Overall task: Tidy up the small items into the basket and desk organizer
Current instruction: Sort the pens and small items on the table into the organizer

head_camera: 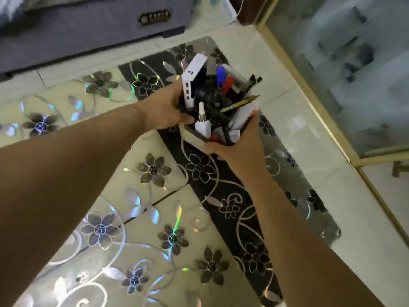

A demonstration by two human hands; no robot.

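Observation:
The desk organizer, a beige holder with dark compartments, is held up over a flower-patterned floor. My left hand grips its left side and my right hand grips its near right corner. It is packed with small items: a white box-like device standing tall at the back left, a white dropper bottle in the front compartment, a blue marker, a red marker, a yellow pencil and folded white paper. No basket is in view.
A grey fabric box with a metal label stands at the back left. A glass panel with a gold frame runs along the right. White tiles lie between the patterned floor and the glass.

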